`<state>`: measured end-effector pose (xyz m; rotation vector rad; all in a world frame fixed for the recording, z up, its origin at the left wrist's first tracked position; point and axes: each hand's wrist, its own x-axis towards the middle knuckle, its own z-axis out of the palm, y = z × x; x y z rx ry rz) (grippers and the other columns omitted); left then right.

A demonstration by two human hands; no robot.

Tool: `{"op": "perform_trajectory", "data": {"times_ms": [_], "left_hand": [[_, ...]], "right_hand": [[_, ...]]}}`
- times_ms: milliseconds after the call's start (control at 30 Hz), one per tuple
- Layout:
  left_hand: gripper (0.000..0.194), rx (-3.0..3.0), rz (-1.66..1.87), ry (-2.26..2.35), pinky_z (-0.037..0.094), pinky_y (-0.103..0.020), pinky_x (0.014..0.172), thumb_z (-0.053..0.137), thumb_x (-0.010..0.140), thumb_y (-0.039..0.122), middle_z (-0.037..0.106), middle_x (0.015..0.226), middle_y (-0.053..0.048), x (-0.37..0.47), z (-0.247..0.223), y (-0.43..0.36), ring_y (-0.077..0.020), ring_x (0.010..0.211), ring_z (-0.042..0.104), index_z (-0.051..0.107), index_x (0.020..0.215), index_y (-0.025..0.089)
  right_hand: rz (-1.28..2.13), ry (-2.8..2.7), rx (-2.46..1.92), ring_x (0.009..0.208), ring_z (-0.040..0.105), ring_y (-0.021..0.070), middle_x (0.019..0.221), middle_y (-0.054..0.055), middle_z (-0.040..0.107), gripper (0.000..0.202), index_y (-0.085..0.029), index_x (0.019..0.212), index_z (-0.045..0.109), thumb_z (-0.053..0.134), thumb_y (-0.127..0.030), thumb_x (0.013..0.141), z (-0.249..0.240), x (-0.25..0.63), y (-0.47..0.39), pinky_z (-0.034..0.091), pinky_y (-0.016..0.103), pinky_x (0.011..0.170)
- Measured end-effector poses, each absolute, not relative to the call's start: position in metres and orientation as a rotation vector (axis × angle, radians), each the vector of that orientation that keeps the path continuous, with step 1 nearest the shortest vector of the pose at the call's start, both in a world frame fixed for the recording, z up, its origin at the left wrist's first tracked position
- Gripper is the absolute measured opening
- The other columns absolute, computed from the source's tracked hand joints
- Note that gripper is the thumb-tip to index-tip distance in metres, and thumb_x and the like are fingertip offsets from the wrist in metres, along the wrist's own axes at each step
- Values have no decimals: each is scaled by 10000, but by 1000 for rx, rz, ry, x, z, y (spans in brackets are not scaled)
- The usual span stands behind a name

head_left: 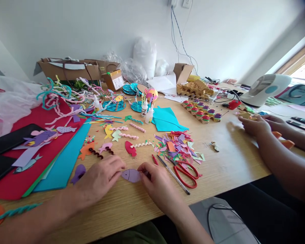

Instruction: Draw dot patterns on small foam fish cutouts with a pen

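Observation:
A light purple paper fish (131, 175) with a drawn eye and gill line lies between my hands near the table's front edge. At its left end are the closed fingertips of my left hand (100, 176). My right hand (156, 181) pinches its tail end, and the fingers cover that part. Around them lie a dark purple fish (78, 172), an orange fish (85, 150) with a brown twisted pipe cleaner and a red fish (130, 148) with a white one. Red-handled scissors (186, 173) and a pen (174, 174) rest to the right.
Paper scraps (176, 147) are heaped behind the scissors. Glue bottles (149, 114) stand mid-table beside teal sheets (167, 118). Red and blue sheets (63, 162) cover the left side. Another person's hands (256, 125) work at the right, near a white fan (266, 88).

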<state>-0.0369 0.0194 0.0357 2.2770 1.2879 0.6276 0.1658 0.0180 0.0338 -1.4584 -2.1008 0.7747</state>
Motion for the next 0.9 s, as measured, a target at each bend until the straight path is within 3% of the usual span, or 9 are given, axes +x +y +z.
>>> {"op": "perform_trajectory", "data": {"times_ms": [100,333,600,900], "left_hand": [[214,2484,468,1147,456,-315,822,402,853,101,598,955,-40,-29,33,11,-201,934,548,570,882,231],[178,2653,193,1178,478,-313,779,439,873,85,606,934,-47,-20,25,13,-206,903,552,577,875,197],[140,2623,131,1214,483,-333,797,527,844,106,607,1002,-53,-19,28,15,-223,947,561,582,922,207],[166,2608,84,1280,476,-319,783,504,877,109,590,990,-49,-17,20,17,-207,920,560,593,990,192]], "right_hand": [[650,-2229,-1520,749,615,160,808,33,686,195,-188,852,659,501,-78,821,31,162,18,382,238,642],[419,-2234,-1544,813,583,173,845,40,632,114,-189,814,616,534,-112,830,40,185,19,396,249,691],[311,-2283,-1868,758,601,187,881,48,636,45,-186,838,563,533,-153,833,38,210,15,348,259,569],[280,-2210,-1841,693,597,184,813,51,626,157,-175,886,547,477,-72,790,29,206,13,344,256,532]]}}
